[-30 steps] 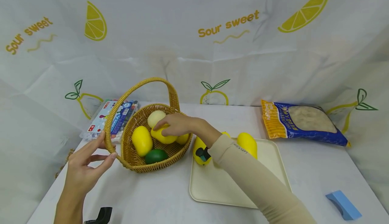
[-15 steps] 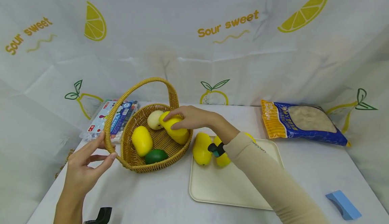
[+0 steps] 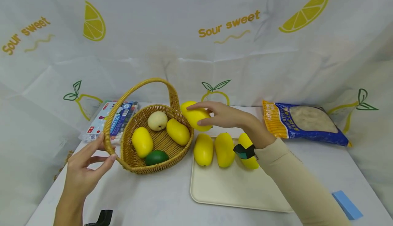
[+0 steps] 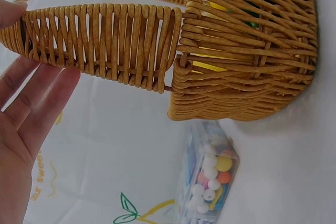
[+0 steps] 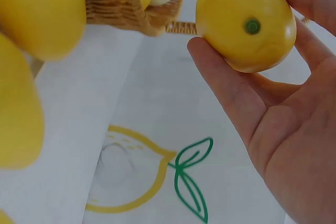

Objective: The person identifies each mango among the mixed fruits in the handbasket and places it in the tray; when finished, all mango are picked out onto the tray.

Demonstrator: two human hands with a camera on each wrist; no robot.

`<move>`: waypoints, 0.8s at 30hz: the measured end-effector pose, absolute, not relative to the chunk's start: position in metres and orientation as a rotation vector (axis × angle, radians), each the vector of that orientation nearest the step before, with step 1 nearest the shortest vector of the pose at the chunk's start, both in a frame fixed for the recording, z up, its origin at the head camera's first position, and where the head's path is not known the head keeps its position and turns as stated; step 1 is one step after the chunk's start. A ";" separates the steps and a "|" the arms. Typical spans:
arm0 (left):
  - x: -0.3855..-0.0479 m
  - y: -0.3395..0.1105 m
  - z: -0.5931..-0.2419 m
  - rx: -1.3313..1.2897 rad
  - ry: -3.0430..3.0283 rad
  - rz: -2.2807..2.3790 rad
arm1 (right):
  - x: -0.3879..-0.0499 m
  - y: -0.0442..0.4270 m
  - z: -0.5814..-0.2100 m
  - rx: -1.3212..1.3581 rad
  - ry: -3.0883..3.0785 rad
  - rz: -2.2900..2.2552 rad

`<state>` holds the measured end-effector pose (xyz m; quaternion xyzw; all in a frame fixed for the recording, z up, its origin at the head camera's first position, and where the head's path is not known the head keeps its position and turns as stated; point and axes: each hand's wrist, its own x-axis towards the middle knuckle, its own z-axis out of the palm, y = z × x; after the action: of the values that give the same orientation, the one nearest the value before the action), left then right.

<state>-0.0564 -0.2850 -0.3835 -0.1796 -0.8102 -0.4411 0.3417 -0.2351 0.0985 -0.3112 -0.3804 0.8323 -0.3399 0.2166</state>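
Observation:
My left hand (image 3: 84, 171) pinches the lower left part of the handle of the wicker basket (image 3: 159, 167), also seen in the left wrist view with the hand (image 4: 26, 114) at the handle (image 4: 105, 45). Above the basket's right rim, my right hand (image 3: 227, 115) grips a yellow mango (image 3: 196, 117) between thumb and fingers; the right wrist view shows its green-dotted end (image 5: 231, 9). Inside the basket lie two yellow mangoes (image 3: 142, 142) (image 3: 178, 132), a pale round fruit (image 3: 157, 121) and a dark green fruit (image 3: 156, 157).
A cream tray (image 3: 227, 192) right of the basket holds three mangoes (image 3: 203, 150) along its far side, one partly behind my right wrist. A blue and orange bag (image 3: 310, 120) lies at the back right, a blue block (image 3: 347, 205) at the right. Behind the basket is a bead box (image 3: 113, 118).
My right hand has lifted a mango out of the basket and moved right with it. Another mango in the basket is now uncovered. My left hand has stayed on the handle.

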 end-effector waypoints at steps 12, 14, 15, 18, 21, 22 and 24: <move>-0.057 -0.285 -0.383 -0.485 -2.100 -1.154 | -0.223 0.166 -0.331 -0.821 2.372 -1.126; -0.057 -0.286 -0.383 -0.493 -2.095 -1.152 | -0.220 0.177 -0.333 -0.770 2.400 -1.131; -0.058 -0.286 -0.383 -0.494 -2.093 -1.152 | -0.218 0.182 -0.334 -0.751 2.410 -1.133; -0.058 -0.285 -0.383 -0.499 -2.092 -1.154 | -0.215 0.198 -0.337 -0.751 2.430 -1.151; -0.057 -0.285 -0.382 -0.497 -2.094 -1.160 | -0.210 0.212 -0.339 -0.765 2.447 -1.152; -0.057 -0.285 -0.382 -0.497 -2.095 -1.161 | -0.209 0.216 -0.340 -0.768 2.447 -1.157; -0.057 -0.285 -0.382 -0.491 -2.097 -1.165 | -0.206 0.223 -0.343 -0.763 2.451 -1.155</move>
<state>-0.0565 -0.2849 -0.3822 -0.1886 -0.8054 -0.4476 0.3397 -0.2055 0.2232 -0.3426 -0.2676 0.8592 -0.4047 0.1625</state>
